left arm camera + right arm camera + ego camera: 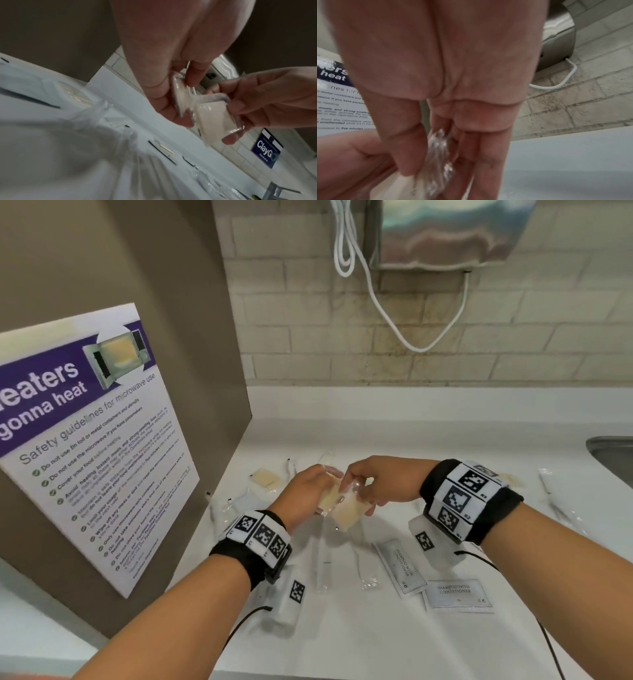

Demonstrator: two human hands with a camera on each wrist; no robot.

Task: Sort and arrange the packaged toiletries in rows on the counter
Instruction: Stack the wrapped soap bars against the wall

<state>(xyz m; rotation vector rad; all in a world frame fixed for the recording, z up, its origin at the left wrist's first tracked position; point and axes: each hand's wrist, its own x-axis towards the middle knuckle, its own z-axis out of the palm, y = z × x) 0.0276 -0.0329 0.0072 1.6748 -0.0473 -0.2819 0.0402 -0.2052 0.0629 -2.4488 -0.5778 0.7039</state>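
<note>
Above the white counter [411,433], both hands meet around two cream packets in clear wrap. My left hand [325,487] pinches one packet [327,498], seen edge-on in the left wrist view as a thin packet [178,97]. My right hand [356,491] grips the other cream packet [347,513] by its wrap; in the left wrist view that packet [211,117] sits between thumb and fingers. In the right wrist view the crinkled clear wrap [438,155] is pinched between the thumb and fingers. The two packets touch.
Two grey shampoo sachets [402,566] [459,594] lie near the front. Another cream packet [265,478] and several clear-wrapped items [323,570] lie on the counter, more at the right [558,494]. A poster [85,446] stands left; a sink [613,457] is at the right edge.
</note>
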